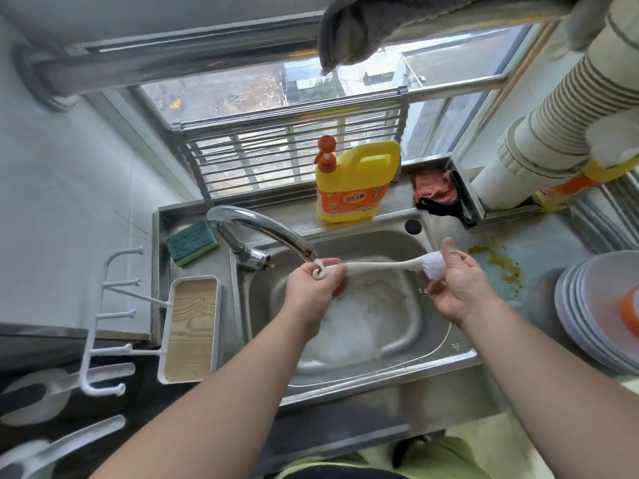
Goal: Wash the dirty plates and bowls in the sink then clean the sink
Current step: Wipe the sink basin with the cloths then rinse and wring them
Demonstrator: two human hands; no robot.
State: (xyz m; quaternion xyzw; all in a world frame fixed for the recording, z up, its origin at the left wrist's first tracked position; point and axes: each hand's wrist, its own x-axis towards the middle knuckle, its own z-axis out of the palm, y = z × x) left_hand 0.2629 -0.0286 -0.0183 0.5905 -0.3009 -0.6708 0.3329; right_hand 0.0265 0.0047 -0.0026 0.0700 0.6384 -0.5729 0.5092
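**Rinsing the long-handled brush over a foamy sink**

Stainless steel is stretching out under both hands, a surface with the sink sunk into it below a barred window. The left hand is pinching the looped end of a white brush right at the mouth of the tap, probably so the water runs along the handle. The right hand is gripping the brush's white head, fingers curled round it, keeping the tool stretched level between the two hands above the basin. Foam is lying in the basin beneath the hands, and no dishes are showing in it, so the washing looks finished and the sink cleaning seems to be nearing its end.

Well to the right of the right hand, a stack of plates is sitting on the surface, already out of the sink. Between that hand and the stack, orange-brown stains are marking the steel and may need wiping. Beyond the hands, a yellow detergent jug is standing on the back ledge, with an orange cloth beside it. Left of the left hand, a green sponge is lying by the tap base, and a white tray is hanging at the sink's edge. The tap's spout is arching just over the left hand, crowding any lift.
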